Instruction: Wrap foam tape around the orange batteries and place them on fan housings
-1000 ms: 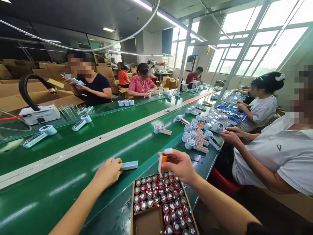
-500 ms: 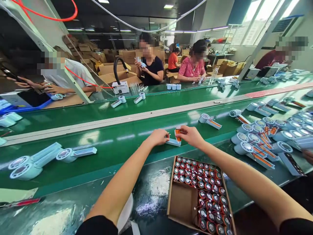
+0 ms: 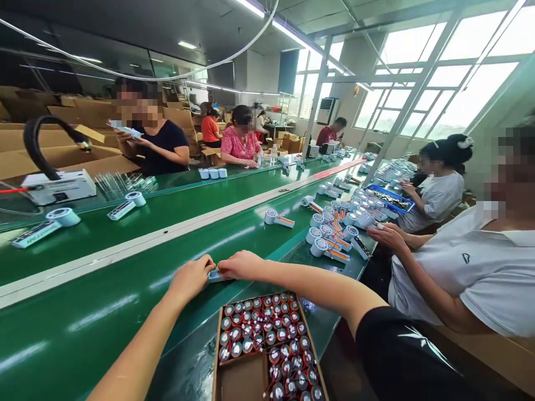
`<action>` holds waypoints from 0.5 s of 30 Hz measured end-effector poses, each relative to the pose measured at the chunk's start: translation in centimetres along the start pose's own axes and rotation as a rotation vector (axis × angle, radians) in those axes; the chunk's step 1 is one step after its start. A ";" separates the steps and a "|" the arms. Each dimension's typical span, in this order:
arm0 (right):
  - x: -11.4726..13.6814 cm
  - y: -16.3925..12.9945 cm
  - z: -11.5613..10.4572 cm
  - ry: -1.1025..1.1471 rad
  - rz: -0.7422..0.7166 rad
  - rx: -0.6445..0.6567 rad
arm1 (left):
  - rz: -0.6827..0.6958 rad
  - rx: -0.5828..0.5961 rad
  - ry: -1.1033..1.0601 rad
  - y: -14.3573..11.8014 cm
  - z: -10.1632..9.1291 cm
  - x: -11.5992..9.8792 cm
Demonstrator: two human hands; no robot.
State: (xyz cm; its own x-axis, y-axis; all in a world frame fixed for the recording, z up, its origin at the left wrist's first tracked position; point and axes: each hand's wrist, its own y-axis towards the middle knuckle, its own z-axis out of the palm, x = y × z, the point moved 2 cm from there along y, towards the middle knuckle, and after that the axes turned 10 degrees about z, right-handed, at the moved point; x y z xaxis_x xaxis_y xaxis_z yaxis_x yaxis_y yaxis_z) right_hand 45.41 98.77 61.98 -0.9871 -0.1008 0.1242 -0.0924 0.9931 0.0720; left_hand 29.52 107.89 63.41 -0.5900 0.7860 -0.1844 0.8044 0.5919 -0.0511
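Both hands had been brought together: the left hand (image 3: pixel 190 278) and right hand (image 3: pixel 240 265) were pinched on a pale-blue handle shell (image 3: pixel 215 275) at the green tabletop's (image 3: pixel 125 289) near edge, the orange battery no longer visible, presumably seated, behind the cardboard box of batteries (image 3: pixel 263 345).

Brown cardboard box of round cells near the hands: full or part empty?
Part empty. The brown cardboard box has round red-wired cells filling most of it, but its near-left corner shows bare cardboard.
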 end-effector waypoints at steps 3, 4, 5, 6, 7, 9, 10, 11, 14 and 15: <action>0.2 0.3 0.3 -0.049 -0.035 0.036 | -0.027 -0.014 -0.016 0.3 0.8 0.1; 0.2 0.4 0.3 -0.065 -0.047 0.048 | -0.033 -0.019 -0.022 0.5 1.0 0.0; 0.2 0.6 0.2 -0.082 -0.060 0.062 | -0.037 -0.023 -0.028 0.7 1.1 0.0; 0.2 0.7 0.0 -0.099 -0.072 0.074 | -0.040 -0.026 -0.033 0.8 1.1 -0.1; 0.3 0.7 -0.2 -0.114 -0.082 0.084 | -0.042 -0.028 -0.036 1.0 1.0 -0.2; 0.4 0.8 -0.7 -0.138 -0.099 0.096 | -0.045 -0.030 -0.041 1.3 0.8 -0.3; 0.5 0.8 -1.1 -0.146 -0.102 0.096 | -0.047 -0.028 -0.041 1.4 0.7 -0.3; 0.5 0.8 -1.4 -0.151 -0.100 0.093 | -0.050 -0.026 -0.041 1.5 0.6 -0.3; -0.1 0.3 -2.4 -0.148 -0.070 0.060 | -0.043 -0.024 -0.034 1.7 0.5 -0.3; -0.5 0.0 -2.7 -0.141 -0.050 0.044 | -0.037 -0.027 -0.032 1.8 0.5 -0.3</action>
State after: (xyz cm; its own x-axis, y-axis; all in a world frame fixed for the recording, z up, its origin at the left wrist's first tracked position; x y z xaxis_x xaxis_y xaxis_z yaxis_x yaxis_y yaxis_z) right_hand 46.31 98.66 64.62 -0.9894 -0.1437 -0.0193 -0.1442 0.9891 0.0303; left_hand 31.17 108.65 62.86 -0.6167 0.7574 -0.2144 0.7794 0.6257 -0.0318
